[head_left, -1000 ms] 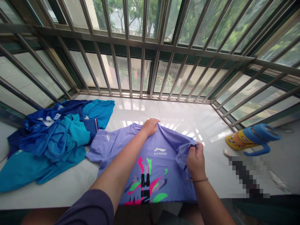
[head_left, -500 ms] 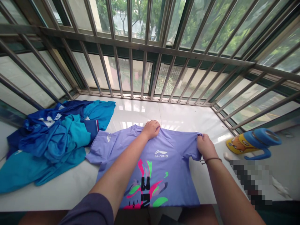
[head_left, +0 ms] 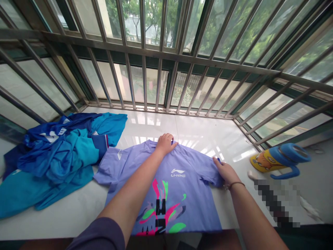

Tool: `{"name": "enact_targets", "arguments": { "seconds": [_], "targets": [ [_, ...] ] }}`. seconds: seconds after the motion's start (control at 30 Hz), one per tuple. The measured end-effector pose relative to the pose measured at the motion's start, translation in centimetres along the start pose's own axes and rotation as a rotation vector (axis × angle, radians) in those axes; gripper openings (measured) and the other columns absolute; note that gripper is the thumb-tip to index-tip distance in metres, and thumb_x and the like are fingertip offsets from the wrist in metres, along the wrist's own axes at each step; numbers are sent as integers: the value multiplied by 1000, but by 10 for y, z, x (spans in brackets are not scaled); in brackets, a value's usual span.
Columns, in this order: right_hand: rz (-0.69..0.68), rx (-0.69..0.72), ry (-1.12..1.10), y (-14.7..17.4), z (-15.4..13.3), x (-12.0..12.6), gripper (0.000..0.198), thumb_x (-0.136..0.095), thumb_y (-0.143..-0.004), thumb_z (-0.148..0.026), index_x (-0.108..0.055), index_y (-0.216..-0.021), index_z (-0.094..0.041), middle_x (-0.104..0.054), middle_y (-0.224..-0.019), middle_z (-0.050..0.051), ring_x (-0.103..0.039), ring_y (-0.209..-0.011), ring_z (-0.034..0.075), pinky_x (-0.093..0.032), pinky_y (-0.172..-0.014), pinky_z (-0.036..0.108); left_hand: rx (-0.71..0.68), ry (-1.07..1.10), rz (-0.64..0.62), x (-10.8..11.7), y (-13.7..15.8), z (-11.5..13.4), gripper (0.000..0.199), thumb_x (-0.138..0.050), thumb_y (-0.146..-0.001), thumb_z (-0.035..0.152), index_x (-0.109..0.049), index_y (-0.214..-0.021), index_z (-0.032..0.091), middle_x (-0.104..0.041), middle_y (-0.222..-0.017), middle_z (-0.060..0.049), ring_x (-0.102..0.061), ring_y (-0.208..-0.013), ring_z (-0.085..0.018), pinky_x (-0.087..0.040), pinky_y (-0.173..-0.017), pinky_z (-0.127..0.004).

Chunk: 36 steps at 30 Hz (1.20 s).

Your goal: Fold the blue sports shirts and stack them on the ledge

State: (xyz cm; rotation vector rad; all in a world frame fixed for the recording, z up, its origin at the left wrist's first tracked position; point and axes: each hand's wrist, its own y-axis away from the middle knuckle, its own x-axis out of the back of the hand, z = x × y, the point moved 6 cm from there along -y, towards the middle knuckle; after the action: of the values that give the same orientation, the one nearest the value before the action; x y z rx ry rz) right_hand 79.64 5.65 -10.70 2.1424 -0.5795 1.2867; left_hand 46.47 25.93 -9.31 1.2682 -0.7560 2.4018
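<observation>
1. Lavender short-sleeved fabric shirt lies front-up on glossy white surface, hem reaching near edge.
2. Our left hand bends over its collar; pinching or pressing, we cannot tell. Our right hand clamps one sleeve.
3. We should steady collar, easing sleeve flat.
4. Room: white surface toward steel railing; crumpled blue clothes left, yellow-blue bottle right.

Daylight through windows, ledge glare, pixelated patch

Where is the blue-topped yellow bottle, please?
In the head view, the blue-topped yellow bottle is at right on the white ledge, near the window bars, right of the right hand on the LI-NING T-shirt.
</observation>
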Motion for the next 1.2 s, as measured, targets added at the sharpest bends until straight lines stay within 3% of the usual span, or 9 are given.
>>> {"name": "enact_targets", "arguments": {
  "seconds": [0.1, 0.27, 0.4, 0.57, 0.83, 1.0, 1.2],
  "targets": [
    [-12, -30, 9, 1, -3, 2, 49, -55, -101, -51, -84, -102, -12, -82, -101, 19, -77, -98, 31, -54, -81, 33, -58, 17, -11, 0, 1, 3, 28, -70, -102, 34, -71, -129, 27, -72, -133, -7, -63, -126, -29, -51, -107, -44],
    [54, -54, 25, 0, -5, 10, 45, -49, -104, -41, -82, -108, -12, -82, -105, 18, -77, -99, 30, -52, -76, 31, -128, 26, -35, 1, 3, 8, 8, -69, -99, 26, -76, -102, 26, -75, -124, -5, -66, -119, -26, -51, -105, -41],
    [79, -56, 45, 3, -5, 8, 41, -49, -105, -41, -81, -104, -14, -81, -101, 17, -76, -95, 29, -49, -73, 31, -81, 13, 1, 2, 3, 7, 10, -64, -100, 24, -75, -101, 23, -75, -114, -9, -65, -114, -27, -52, -102, -42],
    [142, -40, 83, 17, -2, 1, 44, -47, -107, -48, -77, -113, -17, -79, -110, 17, -73, -100, 30, -47, -76, 33, 27, 2, 54, 1, 0, -2, 23, -58, -102, 25, -78, -92, 19, -75, -110, -14, -65, -112, -31, -53, -100, -48],
    [272, -56, 117, 33, -4, -1, 41, -46, -109, -49, -75, -109, -20, -78, -105, 13, -69, -90, 26, -39, -70, 30, -32, 99, 29, -1, -2, -6, 24, -66, -100, 30, -85, -85, 30, -77, -133, -1, -66, -125, -28, -53, -110, -48],
    [295, -48, 111, 36, -7, 0, 38, -47, -109, -48, -74, -108, -21, -77, -101, 11, -67, -87, 24, -37, -69, 29, -55, 164, 58, 2, -1, -7, 15, -74, -98, 37, -85, -107, 32, -77, -136, -2, -68, -129, -27, -53, -115, -47],
    [308, -59, 112, 37, -6, 0, 39, -46, -110, -48, -74, -108, -21, -77, -99, 11, -65, -85, 24, -35, -68, 29, 11, 196, 115, 6, -3, -18, 43, -75, -95, 26, -72, -137, 29, -79, -131, -3, -71, -123, -26, -56, -112, -42]
  ]
}}
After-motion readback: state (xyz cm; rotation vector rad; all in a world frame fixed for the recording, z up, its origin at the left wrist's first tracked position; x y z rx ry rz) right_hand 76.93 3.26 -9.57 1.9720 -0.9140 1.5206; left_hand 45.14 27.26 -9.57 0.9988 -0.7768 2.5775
